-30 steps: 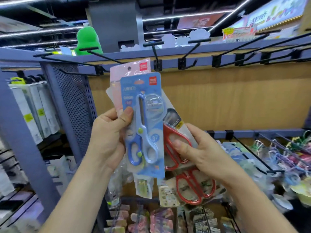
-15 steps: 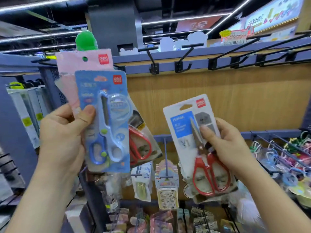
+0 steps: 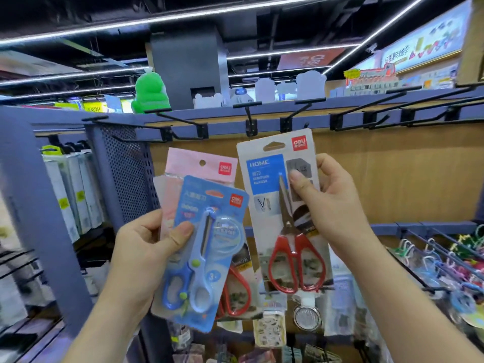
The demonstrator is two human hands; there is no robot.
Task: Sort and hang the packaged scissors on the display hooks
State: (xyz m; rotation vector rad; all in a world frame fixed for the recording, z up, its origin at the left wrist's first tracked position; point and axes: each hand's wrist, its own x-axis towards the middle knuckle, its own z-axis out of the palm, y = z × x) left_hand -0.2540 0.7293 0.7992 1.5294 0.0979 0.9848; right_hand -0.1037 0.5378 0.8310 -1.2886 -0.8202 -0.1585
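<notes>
Before the wooden back panel (image 3: 392,179), just below the top rail, your right hand (image 3: 337,205) gripped the red-handled scissors pack (image 3: 285,216) by its right edge, thumb pressed on the card face, its hang slot (image 3: 274,146) uppermost and close under two empty black hooks (image 3: 250,113). Your left hand (image 3: 146,255) clasped a fanned bundle of packs, the blue children's scissors pack (image 3: 207,247) in front, a pink-carded pack (image 3: 201,163) behind it, and a second red-handled pair (image 3: 235,292) partly hidden at the rear. By my judgement, these carded blisters were light and fairly stiff, yet the card would flex near the slot and the plastic face could slip; a pinch at the card's edge, clear of the slot, seemed the sound hold. Room above was open: the top-rail hooks stood bare, their tips pointing at you. Below, the lower hooks (image 3: 429,255) were crowded with coloured goods, and the perforated side panel (image 3: 123,174) closed in the left.
</notes>
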